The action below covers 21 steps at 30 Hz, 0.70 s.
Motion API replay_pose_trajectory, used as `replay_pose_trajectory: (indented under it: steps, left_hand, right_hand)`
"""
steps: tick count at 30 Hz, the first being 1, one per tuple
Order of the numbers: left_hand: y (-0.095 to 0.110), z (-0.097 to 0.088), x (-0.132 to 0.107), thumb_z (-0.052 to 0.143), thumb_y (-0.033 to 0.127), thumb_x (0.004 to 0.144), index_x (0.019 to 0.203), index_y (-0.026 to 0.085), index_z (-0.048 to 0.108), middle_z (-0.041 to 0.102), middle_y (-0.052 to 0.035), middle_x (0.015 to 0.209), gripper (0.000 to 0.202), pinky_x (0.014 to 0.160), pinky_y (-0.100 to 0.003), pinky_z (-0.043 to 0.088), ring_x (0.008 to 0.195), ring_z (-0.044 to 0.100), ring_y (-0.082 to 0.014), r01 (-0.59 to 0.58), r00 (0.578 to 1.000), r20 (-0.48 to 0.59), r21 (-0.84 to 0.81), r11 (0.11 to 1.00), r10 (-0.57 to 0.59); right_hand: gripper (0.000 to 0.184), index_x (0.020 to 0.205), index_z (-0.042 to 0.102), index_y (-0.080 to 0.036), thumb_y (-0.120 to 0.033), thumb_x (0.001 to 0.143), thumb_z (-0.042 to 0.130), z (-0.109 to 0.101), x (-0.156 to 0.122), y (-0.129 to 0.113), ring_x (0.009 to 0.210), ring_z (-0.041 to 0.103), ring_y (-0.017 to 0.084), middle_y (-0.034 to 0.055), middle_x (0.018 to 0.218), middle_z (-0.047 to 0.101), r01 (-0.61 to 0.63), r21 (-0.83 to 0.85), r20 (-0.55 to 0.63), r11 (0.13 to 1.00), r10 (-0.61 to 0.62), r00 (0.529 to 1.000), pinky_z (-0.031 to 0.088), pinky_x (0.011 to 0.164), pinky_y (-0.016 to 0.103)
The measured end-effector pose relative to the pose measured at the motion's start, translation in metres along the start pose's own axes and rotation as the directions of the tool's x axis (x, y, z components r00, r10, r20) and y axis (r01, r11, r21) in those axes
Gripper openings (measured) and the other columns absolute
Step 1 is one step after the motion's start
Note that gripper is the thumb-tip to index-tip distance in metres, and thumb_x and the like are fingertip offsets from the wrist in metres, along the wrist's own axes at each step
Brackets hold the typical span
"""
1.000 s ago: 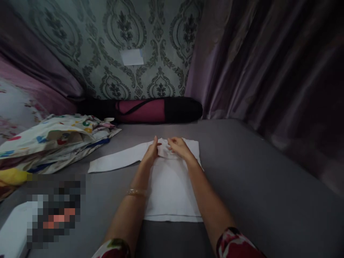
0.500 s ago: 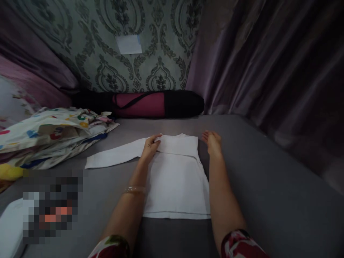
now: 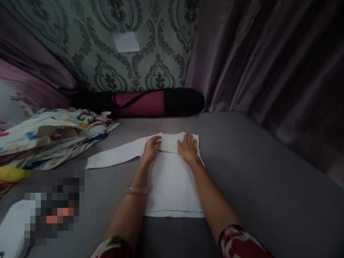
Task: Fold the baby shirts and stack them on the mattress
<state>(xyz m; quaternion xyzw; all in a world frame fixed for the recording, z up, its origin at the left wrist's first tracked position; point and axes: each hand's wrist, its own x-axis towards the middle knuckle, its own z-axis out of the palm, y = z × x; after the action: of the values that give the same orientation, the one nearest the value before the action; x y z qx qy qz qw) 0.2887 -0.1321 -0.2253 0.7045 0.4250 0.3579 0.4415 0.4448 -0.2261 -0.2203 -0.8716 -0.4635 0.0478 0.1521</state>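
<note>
A white long-sleeved shirt (image 3: 174,182) lies flat on the grey sheet, its collar at the far side. One sleeve stretches out to the left; the other is folded across the chest. At the left end of that folded sleeve is my left hand (image 3: 152,147), its fingers bent and closed on the cloth; the fingertips are partly hidden. My right hand (image 3: 189,147) lies palm down with fingers spread on the fold near the right shoulder.
A heap of clothes (image 3: 59,132) lies to the left, with something yellow (image 3: 13,173) beside it. Along the patterned wall rests a long black and maroon bag (image 3: 142,103). A white object (image 3: 16,225) sits at the lower left by a blurred-out patch. Purple curtains (image 3: 242,64) hang at the right.
My right hand has come left from beside the shirt and now lies flat on the folded sleeve. The shirt's right side edge looks drawn in. My left hand has stayed in place.
</note>
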Motion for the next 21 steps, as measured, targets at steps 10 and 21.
replay_pose_trajectory:
  steps: [10,21]
  left_hand:
    - [-0.007,-0.002,-0.005,0.044,0.019,0.089,0.112,0.015,0.067,0.061,-0.0105,0.097,0.033,0.085,-0.034,0.047,0.087,0.058,-0.0210,-0.279,0.959,0.074,0.426,0.861,0.274]
    - [-0.007,-0.004,0.000,0.038,0.014,0.090,0.110,0.013,0.067,0.058,-0.0101,0.095,0.036,0.090,-0.031,0.044,0.092,0.056,-0.0205,-0.224,0.974,0.108,0.523,0.822,0.197]
  right_hand:
    - [0.065,0.148,0.030,0.003,-0.039,0.099,0.029,0.000,0.001,0.017,0.144,0.016,0.033,0.0209,0.155,0.025,-0.100,-0.015,-0.083,0.995,0.098,0.992,0.010,0.116,0.047]
    - [0.069,0.147,0.027,0.007,-0.041,0.098,0.030,0.004,0.003,0.019,0.141,0.021,0.035,0.0251,0.154,0.024,-0.155,-0.050,-0.120,0.987,0.148,0.982,0.016,0.114,0.045]
